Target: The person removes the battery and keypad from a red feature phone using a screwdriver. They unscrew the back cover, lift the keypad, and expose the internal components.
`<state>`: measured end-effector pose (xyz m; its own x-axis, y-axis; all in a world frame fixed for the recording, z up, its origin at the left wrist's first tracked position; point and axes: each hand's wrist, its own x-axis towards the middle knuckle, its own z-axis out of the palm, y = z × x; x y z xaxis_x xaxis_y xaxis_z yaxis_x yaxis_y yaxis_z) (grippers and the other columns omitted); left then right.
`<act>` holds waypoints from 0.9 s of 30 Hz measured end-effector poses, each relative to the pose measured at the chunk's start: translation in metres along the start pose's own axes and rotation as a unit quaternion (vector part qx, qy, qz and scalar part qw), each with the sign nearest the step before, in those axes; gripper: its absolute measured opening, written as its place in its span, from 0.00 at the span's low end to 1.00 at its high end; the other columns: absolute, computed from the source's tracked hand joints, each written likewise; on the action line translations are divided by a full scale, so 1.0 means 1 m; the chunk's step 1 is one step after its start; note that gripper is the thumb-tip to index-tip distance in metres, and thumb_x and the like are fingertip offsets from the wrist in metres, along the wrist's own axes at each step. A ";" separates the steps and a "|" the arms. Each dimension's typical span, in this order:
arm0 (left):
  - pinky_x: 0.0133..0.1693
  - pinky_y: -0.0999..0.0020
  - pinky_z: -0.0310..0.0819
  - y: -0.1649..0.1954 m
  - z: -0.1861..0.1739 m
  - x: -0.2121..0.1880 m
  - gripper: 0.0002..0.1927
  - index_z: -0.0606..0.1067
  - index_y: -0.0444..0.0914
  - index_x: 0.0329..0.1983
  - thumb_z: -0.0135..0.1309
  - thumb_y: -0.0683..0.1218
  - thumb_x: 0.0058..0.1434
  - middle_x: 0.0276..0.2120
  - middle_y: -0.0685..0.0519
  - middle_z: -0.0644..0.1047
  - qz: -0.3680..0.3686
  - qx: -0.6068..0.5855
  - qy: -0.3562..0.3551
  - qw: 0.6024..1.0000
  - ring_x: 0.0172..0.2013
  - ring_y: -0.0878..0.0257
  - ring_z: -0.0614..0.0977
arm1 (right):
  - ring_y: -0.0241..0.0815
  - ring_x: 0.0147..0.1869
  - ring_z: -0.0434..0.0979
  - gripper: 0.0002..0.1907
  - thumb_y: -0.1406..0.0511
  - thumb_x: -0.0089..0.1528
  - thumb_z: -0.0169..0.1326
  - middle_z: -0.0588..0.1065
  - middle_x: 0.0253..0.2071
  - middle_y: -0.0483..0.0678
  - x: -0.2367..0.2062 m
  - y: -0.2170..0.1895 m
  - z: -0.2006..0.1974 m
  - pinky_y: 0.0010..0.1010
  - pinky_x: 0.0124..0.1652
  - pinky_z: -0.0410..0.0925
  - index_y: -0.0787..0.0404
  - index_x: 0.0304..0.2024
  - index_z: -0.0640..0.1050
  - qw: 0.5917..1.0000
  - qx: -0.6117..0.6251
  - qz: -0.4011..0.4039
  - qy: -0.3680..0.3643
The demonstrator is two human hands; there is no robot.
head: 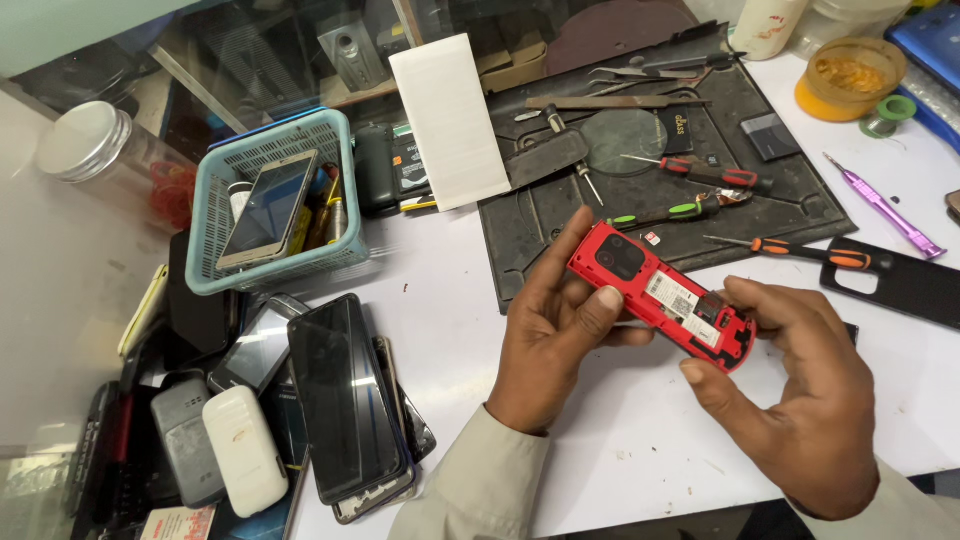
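Phones (330,400) crowd the tabletop's (620,440) near-left edge; behind them a basket (215,215) holds a phone and tools. Bare white tabletop lies near. Left hand (550,335) and right hand (800,390) grip the red phone (660,295) above it, just before the mat (560,215).

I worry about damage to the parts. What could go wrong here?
1. The red phone is open at the back and held above the table by the left hand and right hand; a slip might drop it.
2. Screwdrivers lie close behind; a sleeve could knock them.
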<state>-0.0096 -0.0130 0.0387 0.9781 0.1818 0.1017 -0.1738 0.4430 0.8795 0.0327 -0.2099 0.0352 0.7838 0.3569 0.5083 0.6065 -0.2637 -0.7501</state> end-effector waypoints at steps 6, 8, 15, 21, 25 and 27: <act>0.44 0.65 0.83 -0.004 0.001 0.000 0.41 0.49 0.38 0.81 0.53 0.39 0.69 0.53 0.41 0.79 -0.007 0.005 -0.007 1.000 0.49 0.58 0.83 | 0.44 0.55 0.74 0.40 0.65 0.49 0.69 0.67 0.55 0.58 -0.002 0.001 0.008 0.32 0.54 0.70 0.73 0.61 0.70 0.999 -0.035 0.013 0.000; 0.46 0.65 0.83 -0.006 0.000 0.000 0.40 0.49 0.37 0.81 0.52 0.37 0.69 0.55 0.41 0.78 0.009 0.005 -0.020 1.000 0.50 0.59 0.82 | 0.43 0.53 0.75 0.41 0.66 0.49 0.69 0.67 0.56 0.56 -0.003 0.004 0.008 0.31 0.51 0.71 0.71 0.63 0.71 0.998 -0.045 0.040 -0.025; 0.46 0.67 0.82 -0.018 -0.001 -0.002 0.37 0.51 0.37 0.77 0.49 0.34 0.67 0.54 0.42 0.78 -0.020 0.001 -0.027 0.999 0.47 0.61 0.83 | 0.38 0.39 0.76 0.25 0.58 0.72 0.49 0.78 0.42 0.54 0.012 0.025 0.003 0.30 0.34 0.71 0.64 0.68 0.71 0.929 0.200 0.281 -0.135; 0.40 0.70 0.81 -0.020 -0.004 -0.004 0.23 0.69 0.23 0.65 0.52 0.35 0.67 0.49 0.44 0.80 -0.092 0.040 -0.028 0.995 0.38 0.65 0.83 | 0.34 0.36 0.78 0.21 0.56 0.70 0.43 0.81 0.38 0.51 0.028 0.025 0.017 0.25 0.35 0.72 0.66 0.52 0.73 0.902 0.277 0.303 -0.130; 0.40 0.72 0.81 -0.022 -0.003 -0.005 0.24 0.71 0.22 0.62 0.49 0.32 0.60 0.46 0.46 0.80 -0.097 0.061 -0.032 0.993 0.35 0.66 0.83 | 0.35 0.33 0.79 0.20 0.55 0.68 0.42 0.80 0.38 0.50 0.028 0.020 0.021 0.28 0.32 0.75 0.65 0.51 0.73 0.883 0.296 0.348 -0.111; 0.40 0.72 0.82 -0.024 -0.001 -0.005 0.24 0.71 0.22 0.61 0.49 0.32 0.59 0.45 0.46 0.81 -0.109 0.068 -0.020 0.991 0.35 0.67 0.83 | 0.36 0.33 0.77 0.21 0.56 0.71 0.43 0.79 0.37 0.52 0.027 0.020 0.022 0.27 0.31 0.71 0.66 0.53 0.74 0.898 0.277 0.320 -0.119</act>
<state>-0.0105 -0.0234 0.0166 0.9949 0.0588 -0.0822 0.0571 0.3451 0.9368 0.0633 -0.1856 0.0250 0.8575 0.4897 -0.1579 -0.1695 -0.0208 -0.9853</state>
